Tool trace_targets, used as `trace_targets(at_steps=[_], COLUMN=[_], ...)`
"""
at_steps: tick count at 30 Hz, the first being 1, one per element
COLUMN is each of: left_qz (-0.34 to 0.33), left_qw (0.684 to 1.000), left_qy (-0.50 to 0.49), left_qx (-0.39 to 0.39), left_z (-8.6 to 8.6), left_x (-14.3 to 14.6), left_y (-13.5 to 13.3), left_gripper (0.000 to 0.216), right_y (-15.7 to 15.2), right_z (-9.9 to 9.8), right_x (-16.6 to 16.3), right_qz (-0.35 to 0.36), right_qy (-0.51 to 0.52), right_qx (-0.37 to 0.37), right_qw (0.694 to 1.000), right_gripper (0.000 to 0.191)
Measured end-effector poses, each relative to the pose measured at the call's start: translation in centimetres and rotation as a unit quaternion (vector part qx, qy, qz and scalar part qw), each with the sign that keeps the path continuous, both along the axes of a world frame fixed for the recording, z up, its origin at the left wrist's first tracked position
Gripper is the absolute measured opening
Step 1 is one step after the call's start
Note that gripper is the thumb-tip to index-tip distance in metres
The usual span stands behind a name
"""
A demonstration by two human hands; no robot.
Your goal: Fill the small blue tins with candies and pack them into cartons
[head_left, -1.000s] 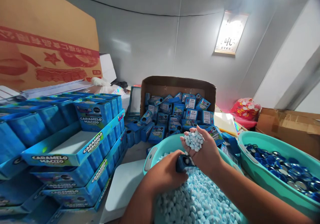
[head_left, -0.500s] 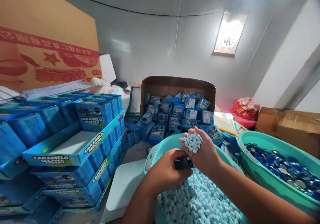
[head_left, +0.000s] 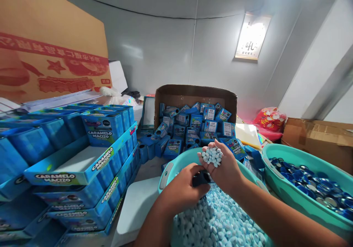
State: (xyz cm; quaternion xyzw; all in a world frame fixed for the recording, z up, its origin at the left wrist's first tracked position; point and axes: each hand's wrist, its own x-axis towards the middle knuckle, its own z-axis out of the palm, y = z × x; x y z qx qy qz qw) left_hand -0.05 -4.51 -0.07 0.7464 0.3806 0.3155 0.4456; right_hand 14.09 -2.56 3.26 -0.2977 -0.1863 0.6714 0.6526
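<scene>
My left hand (head_left: 180, 190) is closed round a small dark blue container (head_left: 200, 179), held over a teal basin (head_left: 165, 173) full of pale blue candies (head_left: 220, 221). Just above it, my right hand (head_left: 224, 168) is cupped palm up with a heap of the same candies (head_left: 212, 155) in it, its heel touching the container's mouth. Both forearms reach in from the bottom edge.
A second teal basin (head_left: 271, 175) with blue and silver lids stands to the right. Behind is an open carton (head_left: 193, 92) of small blue boxes. Stacked blue "Caramelo Macizo" display trays (head_left: 82, 166) fill the left. A brown box (head_left: 320, 138) sits far right.
The heap of candies in my right hand has shrunk a little. Both hands have shifted slightly up and left over the basin.
</scene>
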Motion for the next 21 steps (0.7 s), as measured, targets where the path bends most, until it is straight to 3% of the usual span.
trace_targets(at_steps=[12,21], left_qz=[0.001,-0.001], left_qw=[1.000,1.000], left_qy=[0.002,-0.002], left_qx=[-0.018,-0.023], left_z=[0.08,-0.24], left_x=[-0.01,0.01], left_y=[0.16,0.30], left_gripper=[0.043,0.043], right_y=[-0.36,-0.23], right_z=[0.44,0.34], right_x=[0.16,0.03], right_qz=[0.027,0.007], right_qy=[-0.023,-0.033], right_qx=[-0.010,-0.007], right_qw=[0.999,0.999], right_gripper=[0.018,0.018])
